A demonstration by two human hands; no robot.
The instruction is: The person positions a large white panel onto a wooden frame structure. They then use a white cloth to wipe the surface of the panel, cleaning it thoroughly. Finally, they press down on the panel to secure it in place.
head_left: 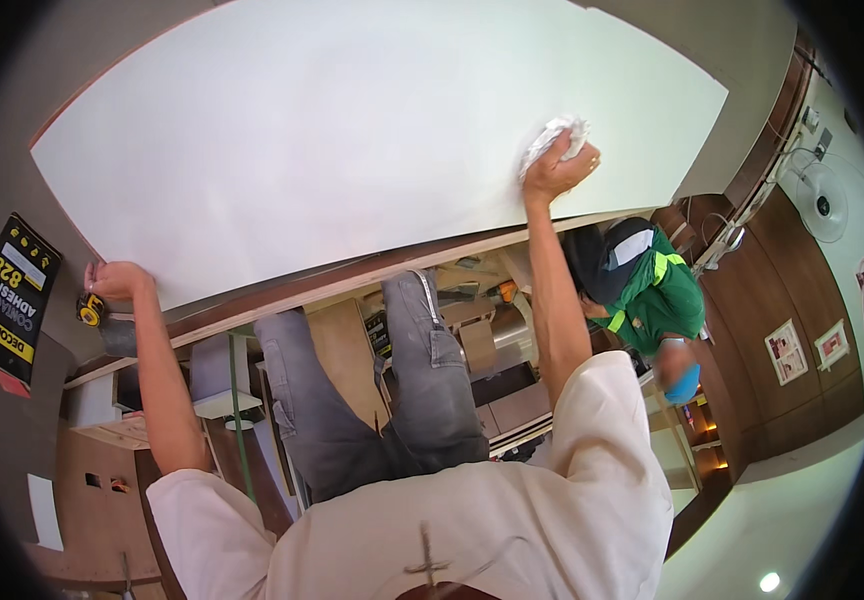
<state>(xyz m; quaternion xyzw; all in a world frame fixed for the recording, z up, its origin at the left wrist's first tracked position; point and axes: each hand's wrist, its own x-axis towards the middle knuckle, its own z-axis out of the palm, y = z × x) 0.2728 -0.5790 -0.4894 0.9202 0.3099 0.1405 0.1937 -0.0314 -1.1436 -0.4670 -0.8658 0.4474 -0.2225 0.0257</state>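
Observation:
A large white sheet lies across the flat surface in front of me. My right hand is closed around a crumpled white cloth and presses it against the sheet near its right end. At the sheet's near left corner, my left hand leans by the edge with its fingers stretched toward the left. Just below those fingers is a yellow and black tape measure. A dark flat piece lies beside the tape measure, partly under my left wrist.
A black and yellow adhesive can stands at the far left. Close on my right, a person in a green top and dark cap bends near the work surface. Below its wooden edge are boards and an orange tool. A fan is at far right.

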